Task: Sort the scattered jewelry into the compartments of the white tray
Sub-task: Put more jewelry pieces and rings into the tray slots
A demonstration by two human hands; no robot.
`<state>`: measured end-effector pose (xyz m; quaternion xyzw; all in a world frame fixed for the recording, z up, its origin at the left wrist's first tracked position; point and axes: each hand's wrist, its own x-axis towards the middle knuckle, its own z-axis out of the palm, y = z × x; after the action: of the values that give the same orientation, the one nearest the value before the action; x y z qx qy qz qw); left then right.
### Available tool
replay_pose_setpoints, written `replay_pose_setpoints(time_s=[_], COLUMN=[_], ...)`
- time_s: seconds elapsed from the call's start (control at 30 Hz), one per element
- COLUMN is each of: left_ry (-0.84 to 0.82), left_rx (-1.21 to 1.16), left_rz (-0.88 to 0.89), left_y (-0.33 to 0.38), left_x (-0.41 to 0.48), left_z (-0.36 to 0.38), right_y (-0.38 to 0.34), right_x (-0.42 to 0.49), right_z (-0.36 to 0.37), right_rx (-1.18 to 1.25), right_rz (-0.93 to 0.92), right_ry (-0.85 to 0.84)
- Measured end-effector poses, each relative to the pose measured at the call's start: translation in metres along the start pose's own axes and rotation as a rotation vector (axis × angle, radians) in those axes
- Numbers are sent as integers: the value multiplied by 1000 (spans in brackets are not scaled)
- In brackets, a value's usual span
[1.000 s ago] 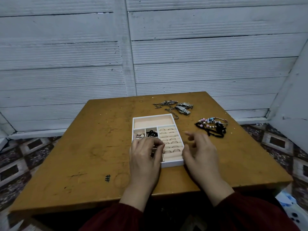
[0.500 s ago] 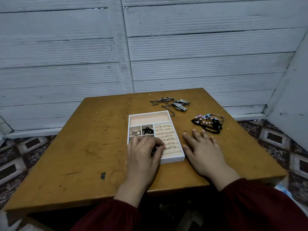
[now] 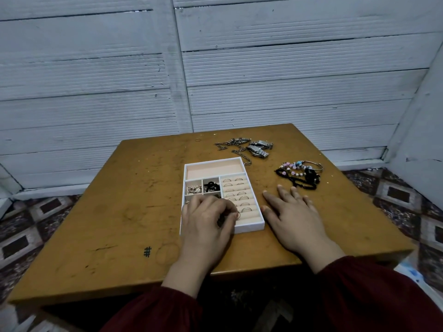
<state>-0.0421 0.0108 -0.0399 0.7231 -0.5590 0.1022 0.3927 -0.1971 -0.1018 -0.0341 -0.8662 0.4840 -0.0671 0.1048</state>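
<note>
The white tray (image 3: pixel 250 227) lies mid-table with a peach lining. Several rings (image 3: pixel 236 189) stand in its right slots, and two small left compartments hold a pale cluster (image 3: pixel 194 189) and black pieces (image 3: pixel 212 186). My left hand (image 3: pixel 207 220) hovers over the tray's near left part and pinches a thin ring (image 3: pixel 238 214) at the near slots. My right hand (image 3: pixel 293 215) rests flat on the table just right of the tray, fingers straight. Beaded bracelets (image 3: pixel 298 174) lie beyond its fingertips. Watches (image 3: pixel 260 148) and chains (image 3: pixel 233 146) lie behind the tray.
The brown wooden table (image 3: pixel 119 212) has a hash mark (image 3: pixel 147 251) near its front edge. A small ring (image 3: pixel 197 140) lies near the far edge. A white ribbed wall stands close behind. Patterned floor tiles show on both sides.
My right hand has come down flat on the table beside the tray. My left hand stays over the tray's near part, now with the ring showing at its fingertips.
</note>
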Motion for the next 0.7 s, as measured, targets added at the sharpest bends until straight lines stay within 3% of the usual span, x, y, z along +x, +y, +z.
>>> replay_pose_setpoints(time_s=[0.23,0.5,0.7], left_ry=[-66,-231,-266], left_rx=[-24,101,190], left_rz=[-97,0,28], left_y=[5,12,15], left_x=[6,17,17], left_z=[-5,-15,-21], right_y=[0,0,0], right_x=[0,0,0], right_z=[0,1,0], right_rx=[9,16,8], right_rz=[5,0,3], right_ry=[3,18,18])
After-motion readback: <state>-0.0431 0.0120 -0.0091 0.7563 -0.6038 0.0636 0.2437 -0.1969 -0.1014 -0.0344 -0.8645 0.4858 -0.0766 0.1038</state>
